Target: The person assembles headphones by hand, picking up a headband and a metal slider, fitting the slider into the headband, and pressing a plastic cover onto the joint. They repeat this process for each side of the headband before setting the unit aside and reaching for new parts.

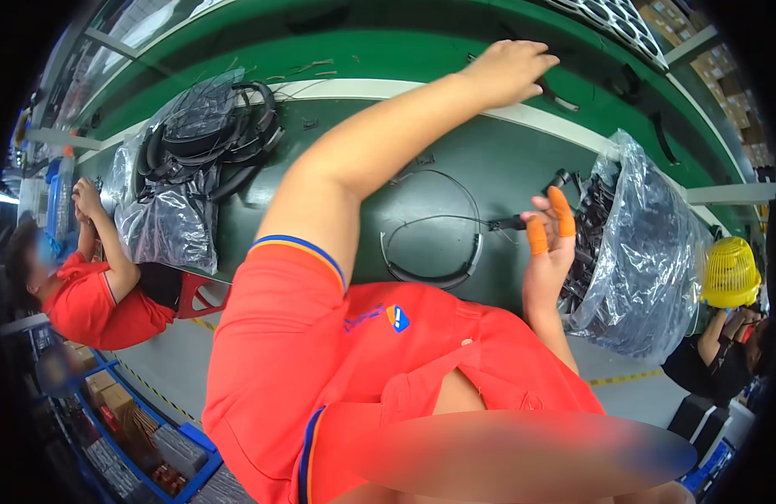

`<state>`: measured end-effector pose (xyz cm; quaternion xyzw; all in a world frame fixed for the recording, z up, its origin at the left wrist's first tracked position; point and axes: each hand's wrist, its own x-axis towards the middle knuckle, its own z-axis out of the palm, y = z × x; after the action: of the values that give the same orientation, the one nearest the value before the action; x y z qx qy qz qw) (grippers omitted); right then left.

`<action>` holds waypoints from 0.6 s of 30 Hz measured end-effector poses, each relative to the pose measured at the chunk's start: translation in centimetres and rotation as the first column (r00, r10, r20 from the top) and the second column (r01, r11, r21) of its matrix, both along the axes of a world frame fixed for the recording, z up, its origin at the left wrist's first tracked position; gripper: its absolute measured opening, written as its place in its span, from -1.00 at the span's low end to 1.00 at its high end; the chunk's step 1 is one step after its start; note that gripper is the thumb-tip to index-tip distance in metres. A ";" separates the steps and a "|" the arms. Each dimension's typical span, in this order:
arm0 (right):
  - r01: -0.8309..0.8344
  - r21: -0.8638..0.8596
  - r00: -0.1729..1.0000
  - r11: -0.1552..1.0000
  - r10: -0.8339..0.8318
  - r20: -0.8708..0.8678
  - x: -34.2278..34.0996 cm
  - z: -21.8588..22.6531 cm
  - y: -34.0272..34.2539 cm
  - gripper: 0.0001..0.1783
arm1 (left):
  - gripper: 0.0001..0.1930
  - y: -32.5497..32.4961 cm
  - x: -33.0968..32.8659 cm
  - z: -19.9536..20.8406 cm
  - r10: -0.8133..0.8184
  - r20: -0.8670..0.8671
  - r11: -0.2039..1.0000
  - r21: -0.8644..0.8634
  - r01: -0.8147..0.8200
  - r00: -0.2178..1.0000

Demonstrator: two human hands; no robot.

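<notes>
My left arm stretches across the bench, and my left hand [510,71] is over the green belt with its fingers loosely extended. Beside its fingertips lies a dark curved strip [561,97]; no grip on it shows. My right hand [549,252], with orange finger cots on two fingers, is raised over the bench, fingers apart. A small black end piece [507,223] on a thin cable is close to its fingertips; whether they touch is unclear. The cable joins a black headband [430,277] lying on the bench before me. Another black part [559,179] sits just beyond the fingers.
Clear plastic bags [648,260] full of small black parts stand at the right. Several black headbands [212,134] are piled on plastic bags at the left. A pale rail [363,89] divides bench from belt. A co-worker [111,294] sits at the left; a yellow fan [731,273] is at the right.
</notes>
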<state>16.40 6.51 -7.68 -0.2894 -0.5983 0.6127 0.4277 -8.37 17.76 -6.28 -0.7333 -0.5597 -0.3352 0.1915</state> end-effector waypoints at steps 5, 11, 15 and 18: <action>-0.036 0.036 0.985 0.999 0.029 0.171 2.0 -1.5 1.2 -0.60 | -0.68 -11.1 -1.2 2.2 0.129 0.249 0.897 -0.442 -0.006 0.960; -0.049 0.239 0.886 0.970 -0.068 0.459 3.2 -1.1 3.8 -0.67 | -0.49 -26.9 3.6 1.7 0.491 0.077 0.427 -0.889 -0.163 0.867; -0.285 0.486 0.731 0.826 -0.141 0.668 2.2 -1.2 3.8 -0.60 | -0.50 -29.2 7.1 -1.6 0.633 0.059 0.357 -0.907 -0.223 0.772; -0.418 0.496 0.701 0.761 -0.078 0.709 1.2 -1.1 3.2 -0.59 | -0.52 -29.1 8.7 -2.4 0.701 0.137 0.478 -0.819 -0.318 0.700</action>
<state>17.56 9.74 -8.75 -0.2774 -0.9064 0.2631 0.1795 0.31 -11.35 -8.72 -0.4332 -0.8704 -0.1624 -0.1687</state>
